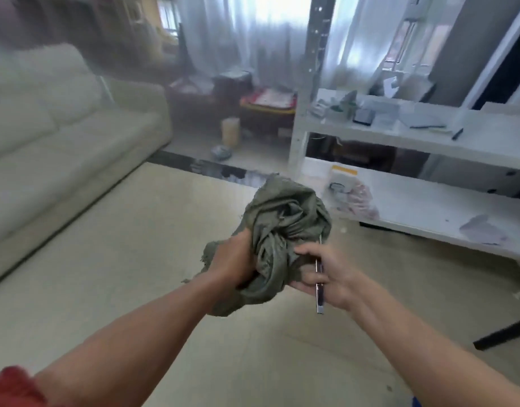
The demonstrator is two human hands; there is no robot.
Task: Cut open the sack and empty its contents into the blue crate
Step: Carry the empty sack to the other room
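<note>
So, the hard-to-read stuff first: the back of the room is smeared with blur, so the clutter by the curtains (253, 39) is mostly red and dark blobs. Your left hand (235, 259) is dug into the sack (285, 227) with its fingertips buried in the folds, and the cloth covers part of your right hand (326, 277) too. A blue sliver (416, 402) peeks in at the bottom edge, way too little to say what it is. Your red sleeve (12, 386) is cut off in the corner.

The sack is olive-green woven fabric, limp and scrunched into a knotty wad, with frayed edges sticking out on the left. You've got it up in the air in front of you, over the pale floor (165, 289), between both hands. Your left hand is clenched around a bunch of it. Your right hand has its fingers curled round a knife (320, 292), and they also press against the cloth. The knife is slim, flat and metal-looking, and it points away from you along the sack's right side. I can't make out its tip where it meets the fabric.

On your left is a cream sofa (62, 136), soft-looking. On your right is a white shelf (429, 201). Its lower board holds a clear bag (349, 195) with something pinkish inside, too blurry to name. The upper board carries small papers and boxes.
</note>
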